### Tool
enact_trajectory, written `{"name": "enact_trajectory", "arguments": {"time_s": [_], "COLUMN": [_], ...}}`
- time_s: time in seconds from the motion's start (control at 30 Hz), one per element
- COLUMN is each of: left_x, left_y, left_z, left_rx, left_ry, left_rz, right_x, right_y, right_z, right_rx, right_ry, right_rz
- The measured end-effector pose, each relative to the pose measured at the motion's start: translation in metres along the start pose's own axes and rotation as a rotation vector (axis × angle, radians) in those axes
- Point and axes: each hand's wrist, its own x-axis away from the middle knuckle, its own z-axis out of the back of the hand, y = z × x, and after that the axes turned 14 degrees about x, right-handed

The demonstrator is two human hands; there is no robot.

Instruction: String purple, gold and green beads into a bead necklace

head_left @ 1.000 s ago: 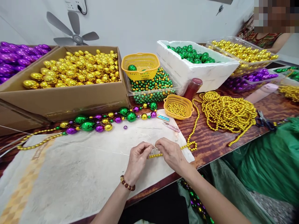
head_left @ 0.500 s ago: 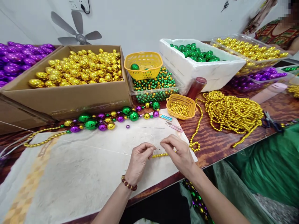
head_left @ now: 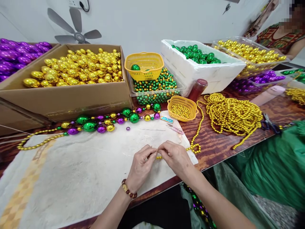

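My left hand (head_left: 142, 163) is closed in a pinch, its fingertips at one end of a short string of small gold beads (head_left: 159, 157). My right hand (head_left: 176, 158) pinches close against the left fingertips; the tiny thing between them is mostly hidden by the fingers. The gold string runs beneath my right hand. Both hands are over a white cloth (head_left: 83, 171). Just beyond them lie a thin needle (head_left: 152, 129), a bit of pale thread, pink thread snips (head_left: 175, 128) and a small blue packet (head_left: 166, 119). A loose purple bead (head_left: 128, 128) rests farther left.
A strand of green, purple and gold beads (head_left: 89, 126) lies along the cardboard box (head_left: 90, 106) of gold beads. A yellow basket (head_left: 194, 113), a dark red bottle (head_left: 197, 89), a gold bead heap (head_left: 233, 113) and scissors (head_left: 270, 124) stand or lie rightward. Another person (head_left: 274, 38) sits far right.
My right hand has moved left, bringing its fingertips against those of my left hand. Less of the gold bead string shows between the hands. The whole view has shifted slightly.
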Motion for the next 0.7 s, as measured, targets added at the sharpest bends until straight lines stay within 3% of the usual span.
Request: {"name": "enact_trajectory", "arguments": {"time_s": [0.1, 0.17, 0.37, 0.53, 0.7], "left_x": [-0.001, -0.002, -0.005, -0.007, -0.005], "left_y": [-0.002, -0.004, -0.009, -0.005, -0.004], "left_z": [-0.001, -0.003, -0.007, -0.007, -0.007], "left_rx": [-0.094, -0.039, 0.543, 0.433, 0.385], "left_ry": [-0.015, 0.028, 0.123, 0.135, 0.099], "left_rz": [-0.025, 0.023, 0.297, 0.286, 0.271], "right_x": [0.002, 0.004, 0.010, 0.011, 0.009], "right_y": [-0.002, -0.001, 0.010, 0.012, 0.014], "right_z": [-0.006, -0.013, -0.042, -0.046, -0.039], "right_rx": [-0.041, -0.117, -0.551, -0.797, -0.878], "right_ry": [0.034, 0.067, 0.110, 0.070, 0.165], "right_rz": [-0.042, -0.059, -0.121, -0.163, -0.233]}}
